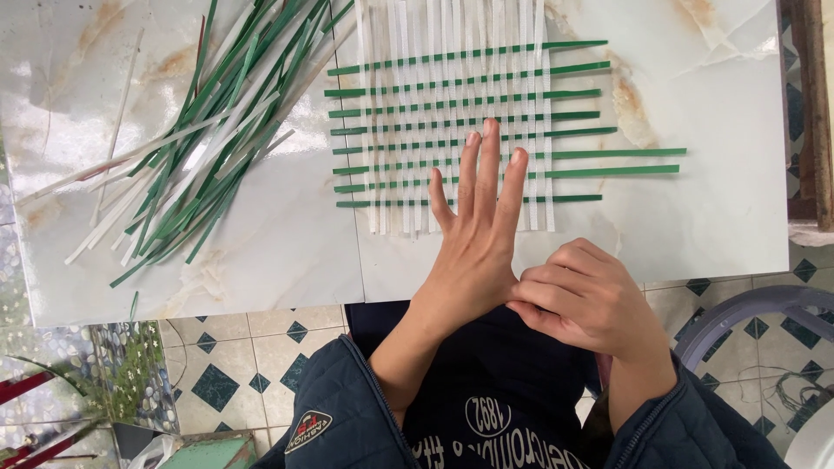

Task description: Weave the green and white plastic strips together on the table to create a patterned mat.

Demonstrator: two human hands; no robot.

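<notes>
A woven mat (452, 130) of white upright strips crossed by green strips lies on a white marble slab (287, 252). My left hand (473, 234) lies flat on the mat's near part, fingers spread and pointing away from me. My right hand (582, 295) is curled loosely at the slab's near edge, its fingers touching the base of my left thumb; it holds nothing I can see. Two longer green strips (617, 161) stick out to the right of the mat.
A loose heap of green and white strips (191, 130) spreads over the slab's left part. Below the slab is a tiled floor (252, 347). A grey plastic chair edge (738, 313) is at the right, a wooden frame (812, 104) at far right.
</notes>
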